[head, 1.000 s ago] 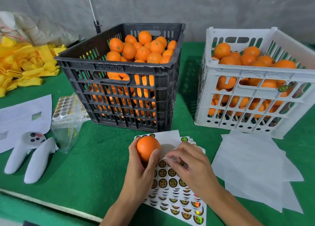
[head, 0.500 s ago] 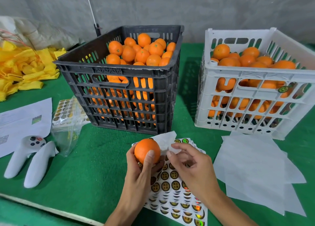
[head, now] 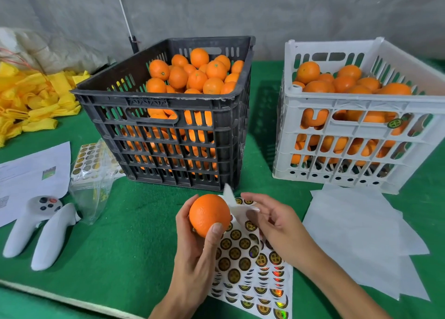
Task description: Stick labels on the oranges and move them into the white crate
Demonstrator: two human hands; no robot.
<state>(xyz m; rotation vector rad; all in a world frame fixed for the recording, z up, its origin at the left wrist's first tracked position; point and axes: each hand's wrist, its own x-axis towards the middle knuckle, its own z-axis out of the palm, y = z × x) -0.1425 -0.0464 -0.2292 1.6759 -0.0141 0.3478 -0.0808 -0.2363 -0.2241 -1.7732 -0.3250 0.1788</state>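
Oranges point(head: 195, 74) with dimpled, glossy skin heap the slotted black plastic crate point(head: 168, 135) at centre, and more of them fill the white crate point(head: 361, 126) to its right, whose lattice wall shows fruit through the gaps and carries one round green label on its front bar. Your left hand point(head: 195, 253) grasps a single round orange point(head: 209, 214), thumb pressed on its near side and fingers curled behind it, lifted just above the sticker sheets point(head: 250, 268) and in front of the black crate. Your right hand point(head: 272, 224) sits just beside the fruit with its fingers loosely bent; whether a label is pinched at the fingertips you cannot tell from this angle. A white corner of backing paper curls up between the orange and that hand. The sheets beneath are fanned flat on the green felt table point(head: 120, 246), each printed with rows of dark, gold-rimmed circular labels, some flashing holographic colour. Right of them lies a stack of plain white paper sheets point(head: 356, 234). At the left rest two smooth white handheld controllers point(head: 38, 227), a crinkled clear plastic bag point(head: 94, 184) over another label sheet, a printed page point(head: 33, 176), and a pile of yellow foam netting point(head: 29, 102).
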